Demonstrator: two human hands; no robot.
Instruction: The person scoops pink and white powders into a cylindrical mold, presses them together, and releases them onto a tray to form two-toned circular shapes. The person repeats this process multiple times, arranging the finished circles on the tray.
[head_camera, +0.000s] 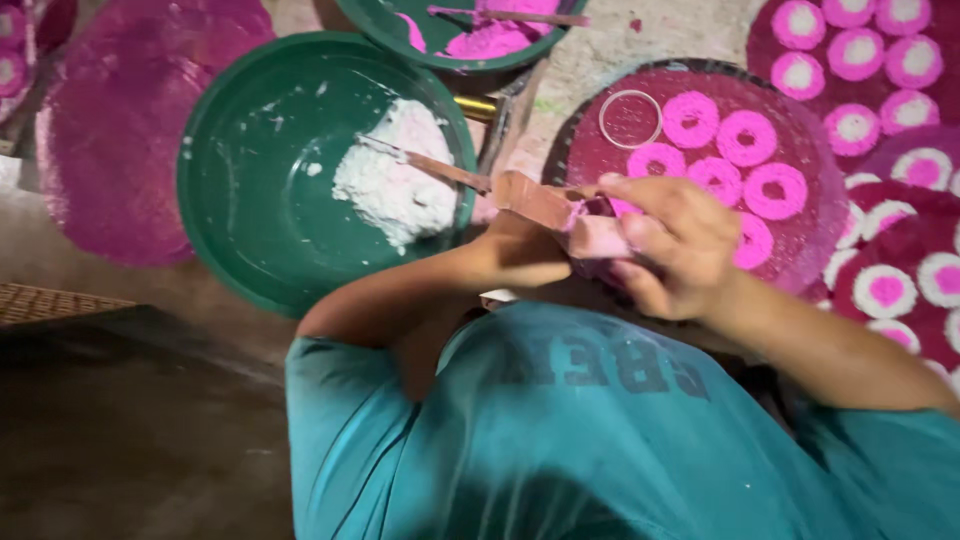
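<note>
A pink-stained block (600, 235) is gripped by the right hand (670, 245); a wooden stick (440, 170) over the green bowl (250, 200) is held by the left hand (515, 255).

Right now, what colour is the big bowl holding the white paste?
Dark green, clearest in the head view: the bowl holds white paste.

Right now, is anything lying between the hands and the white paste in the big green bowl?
Nothing visible blocks the way. The white paste lies open in the green bowl, just beside the hands. A flat stick rests in the paste and points toward them, across the bowl's rim.
</note>
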